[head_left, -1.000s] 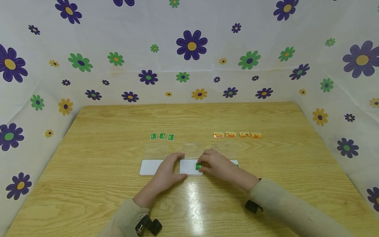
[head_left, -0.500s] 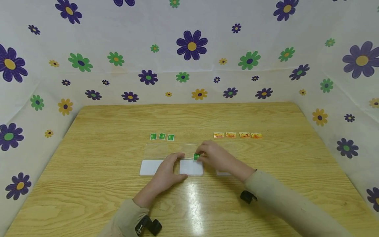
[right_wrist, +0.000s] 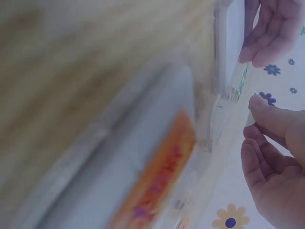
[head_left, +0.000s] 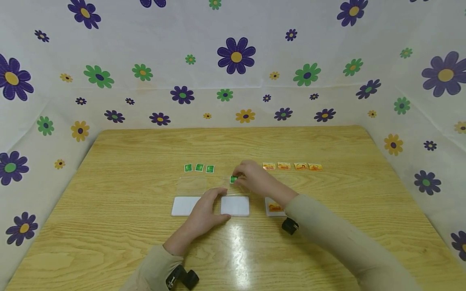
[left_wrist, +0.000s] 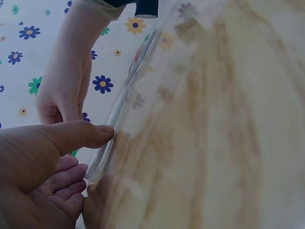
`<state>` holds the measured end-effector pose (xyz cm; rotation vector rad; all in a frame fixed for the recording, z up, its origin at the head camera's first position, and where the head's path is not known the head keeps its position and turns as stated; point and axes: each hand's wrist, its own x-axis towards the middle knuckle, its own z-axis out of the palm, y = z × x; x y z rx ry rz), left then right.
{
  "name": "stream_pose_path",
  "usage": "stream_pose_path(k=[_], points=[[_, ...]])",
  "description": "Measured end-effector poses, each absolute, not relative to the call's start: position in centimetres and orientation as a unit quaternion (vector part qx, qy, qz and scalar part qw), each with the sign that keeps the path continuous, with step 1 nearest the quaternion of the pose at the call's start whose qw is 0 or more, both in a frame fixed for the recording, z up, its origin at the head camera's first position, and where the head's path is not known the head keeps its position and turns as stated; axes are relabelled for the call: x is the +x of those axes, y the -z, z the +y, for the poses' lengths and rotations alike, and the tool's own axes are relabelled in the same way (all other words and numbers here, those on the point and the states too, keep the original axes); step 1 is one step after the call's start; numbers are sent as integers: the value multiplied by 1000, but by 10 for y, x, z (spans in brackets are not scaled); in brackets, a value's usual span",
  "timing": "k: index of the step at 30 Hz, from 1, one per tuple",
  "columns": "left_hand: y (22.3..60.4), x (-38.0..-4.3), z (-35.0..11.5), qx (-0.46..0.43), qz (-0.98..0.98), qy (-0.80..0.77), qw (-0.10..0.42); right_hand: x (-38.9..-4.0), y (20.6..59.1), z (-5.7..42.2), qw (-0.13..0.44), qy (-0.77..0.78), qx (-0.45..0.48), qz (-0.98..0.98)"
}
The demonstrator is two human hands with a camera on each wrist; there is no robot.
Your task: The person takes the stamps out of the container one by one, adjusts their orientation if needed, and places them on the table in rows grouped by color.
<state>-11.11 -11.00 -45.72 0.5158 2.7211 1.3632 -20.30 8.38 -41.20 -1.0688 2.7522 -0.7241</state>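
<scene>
My left hand (head_left: 205, 212) holds the left end of the middle white case (head_left: 236, 206), thumb at its near edge and fingers at its far edge. In the left wrist view, the thumb (left_wrist: 95, 135) rests against the case's rim. Behind that case, my right hand (head_left: 253, 178) pinches a small green square card (head_left: 233, 179) over a transparent lid. The right wrist view shows only a pale sliver of this card (right_wrist: 249, 118) between thumb and forefinger. A third white case (head_left: 271, 212), with an orange card (head_left: 275, 207) on it, lies partly under my right sleeve.
Another white case (head_left: 183, 206) lies left of my left hand, with a clear sheet-like lid (head_left: 191, 185) behind it. Further back are three green cards (head_left: 199, 167) in a row and several orange cards (head_left: 284, 165) to the right. A flowered cloth (head_left: 233, 105) surrounds the wooden table (head_left: 109, 190).
My right hand has lifted the green card from the middle case's right end and carried it back and slightly left. The left hand stays put; the right case's orange card has come into view.
</scene>
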Motion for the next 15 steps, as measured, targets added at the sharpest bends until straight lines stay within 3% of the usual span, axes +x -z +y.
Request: stream_pose_path(k=[6, 15], points=[[456, -111, -110, 166, 879, -447, 31, -220, 411, 71, 43, 239, -350, 905], [455, -111, -110, 173, 879, -444, 28, -236, 412, 52, 84, 221, -314, 919]])
